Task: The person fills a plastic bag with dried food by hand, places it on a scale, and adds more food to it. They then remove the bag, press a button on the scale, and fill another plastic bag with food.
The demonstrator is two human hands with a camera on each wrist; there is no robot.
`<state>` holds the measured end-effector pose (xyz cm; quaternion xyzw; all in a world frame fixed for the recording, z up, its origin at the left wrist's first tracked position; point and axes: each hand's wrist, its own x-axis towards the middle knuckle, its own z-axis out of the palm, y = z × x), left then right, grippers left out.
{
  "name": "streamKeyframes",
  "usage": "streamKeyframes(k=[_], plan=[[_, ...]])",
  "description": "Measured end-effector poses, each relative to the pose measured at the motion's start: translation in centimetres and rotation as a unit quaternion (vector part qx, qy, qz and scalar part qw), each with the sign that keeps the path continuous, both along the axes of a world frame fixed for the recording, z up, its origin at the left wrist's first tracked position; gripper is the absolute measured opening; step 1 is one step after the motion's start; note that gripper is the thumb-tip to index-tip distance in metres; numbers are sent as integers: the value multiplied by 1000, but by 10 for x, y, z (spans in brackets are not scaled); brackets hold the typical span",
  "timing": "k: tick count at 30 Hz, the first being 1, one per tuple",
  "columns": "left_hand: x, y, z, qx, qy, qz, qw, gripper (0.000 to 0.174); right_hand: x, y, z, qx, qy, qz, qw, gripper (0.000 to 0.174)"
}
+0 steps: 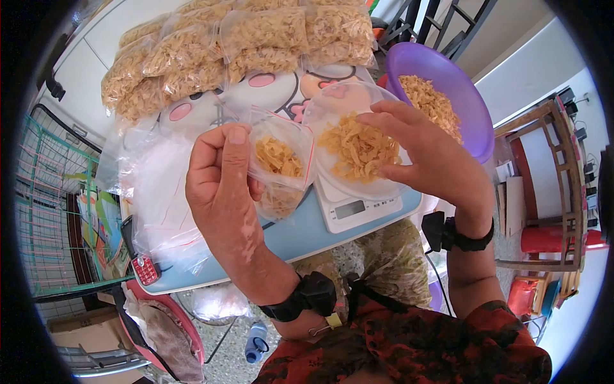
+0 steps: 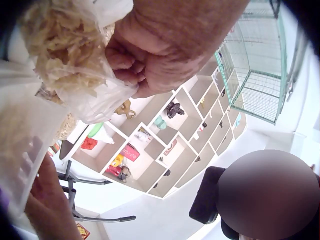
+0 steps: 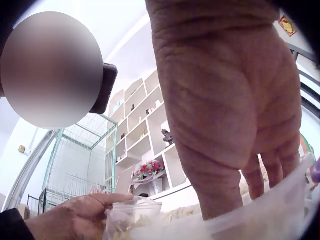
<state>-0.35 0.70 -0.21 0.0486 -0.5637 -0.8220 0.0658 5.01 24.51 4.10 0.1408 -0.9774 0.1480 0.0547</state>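
In the bag (image 1: 303, 146), yellowish flakes (image 1: 277, 157)

Open space over the far rim of a round translucent bowl (image 1: 332, 96), stacked clear flake-filled bags (image 1: 262, 35) blocking behind, purple plastic basin (image 1: 472, 112) crowding its right, red-lined clear bag (image 1: 279, 144) close left

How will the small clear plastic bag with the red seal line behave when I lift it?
The clear plastic bag should be floppy, as its thin film creases near your left hand. It's probably light, holding loose, thin yellow flakes. Its mouth looks open, so tipping might spill them.
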Motion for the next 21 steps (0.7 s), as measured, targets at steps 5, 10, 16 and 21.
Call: streamKeyframes(k=[5,10,16,21], plan=[[-1,-2,-1,2,-4,-7,1000,17,-5,-3,-9,2,-61,-9,998,61],[-2,-1,-3,7,4,-8,1000,17,-17,-3,-10,-3,-35,9,999,42],[-2,-1,-2,13,0,-10,1000,17,-20,2,-10,-44,1,5,999,24],[-1,-1,-3,13,5,-15,1000,18,-18,-2,1,-177,29,-36,983,17]])
